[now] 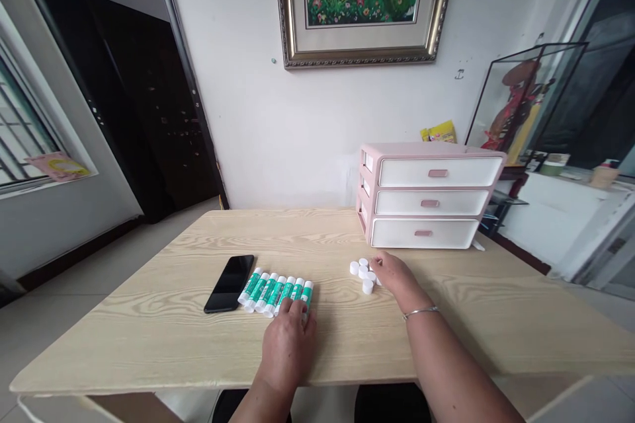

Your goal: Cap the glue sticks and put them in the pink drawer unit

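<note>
A row of several green-and-white glue sticks (268, 291) lies side by side on the table, without caps at the ends that show. My left hand (289, 337) bends its fingers over the right end of the row, thumb at the outer side, closed on a glue stick (307, 293). Farther right sits a small cluster of round white caps (364, 271). My right hand (391, 272), a bracelet on its wrist, reaches to the cluster's right edge. Its fingertips are pinched together at a white cap, which they partly hide.
Left of the glue sticks lies a black phone (229, 283). A pink drawer unit with white drawers (430, 203) stands at the back right of the wooden table (208, 350). A framed picture (360, 59) hangs on the wall behind, and a glass case (520, 102) stands beyond the right side.
</note>
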A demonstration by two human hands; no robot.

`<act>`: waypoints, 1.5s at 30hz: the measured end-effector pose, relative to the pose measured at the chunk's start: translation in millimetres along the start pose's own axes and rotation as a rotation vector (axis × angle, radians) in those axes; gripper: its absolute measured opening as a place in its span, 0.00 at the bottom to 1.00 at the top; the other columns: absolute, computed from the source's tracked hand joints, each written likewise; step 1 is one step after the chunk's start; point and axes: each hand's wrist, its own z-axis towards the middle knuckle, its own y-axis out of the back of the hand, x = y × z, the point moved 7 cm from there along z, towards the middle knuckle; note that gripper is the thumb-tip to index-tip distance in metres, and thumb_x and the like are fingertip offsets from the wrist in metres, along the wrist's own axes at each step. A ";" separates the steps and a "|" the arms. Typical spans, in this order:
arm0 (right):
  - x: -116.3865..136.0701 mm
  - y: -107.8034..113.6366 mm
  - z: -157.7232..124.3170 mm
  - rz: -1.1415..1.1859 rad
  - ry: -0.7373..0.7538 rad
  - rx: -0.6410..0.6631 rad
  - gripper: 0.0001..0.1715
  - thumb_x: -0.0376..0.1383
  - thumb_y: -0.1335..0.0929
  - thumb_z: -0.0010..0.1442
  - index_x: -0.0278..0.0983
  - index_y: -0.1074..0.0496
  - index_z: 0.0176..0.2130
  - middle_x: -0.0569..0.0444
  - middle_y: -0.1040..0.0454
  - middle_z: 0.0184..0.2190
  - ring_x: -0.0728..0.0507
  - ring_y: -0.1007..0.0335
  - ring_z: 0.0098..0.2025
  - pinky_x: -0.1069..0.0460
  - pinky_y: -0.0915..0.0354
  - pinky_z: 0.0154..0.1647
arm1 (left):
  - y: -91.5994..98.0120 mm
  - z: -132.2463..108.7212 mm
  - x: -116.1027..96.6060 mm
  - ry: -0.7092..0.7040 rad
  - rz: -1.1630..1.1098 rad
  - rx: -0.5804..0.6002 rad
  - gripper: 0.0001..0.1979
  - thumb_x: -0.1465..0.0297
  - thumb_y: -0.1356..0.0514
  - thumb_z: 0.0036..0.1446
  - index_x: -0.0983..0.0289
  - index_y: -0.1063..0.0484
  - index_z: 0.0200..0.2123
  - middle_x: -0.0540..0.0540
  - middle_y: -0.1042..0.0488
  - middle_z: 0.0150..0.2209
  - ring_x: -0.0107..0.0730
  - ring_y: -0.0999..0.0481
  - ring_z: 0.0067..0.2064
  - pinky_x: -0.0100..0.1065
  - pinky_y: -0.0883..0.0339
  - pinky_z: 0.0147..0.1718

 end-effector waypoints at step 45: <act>0.9 -4.4 0.8 0.072 -0.017 -0.123 0.13 0.33 0.33 0.61 0.38 0.23 0.45 0.49 0.20 0.42 0.44 0.26 0.42 0.54 0.40 0.39 | 12.3 -5.0 -5.1 -0.049 -0.107 0.070 0.08 0.70 0.44 0.67 0.58 0.26 0.36 0.52 0.23 0.39 0.31 0.22 0.34 0.31 0.38 0.32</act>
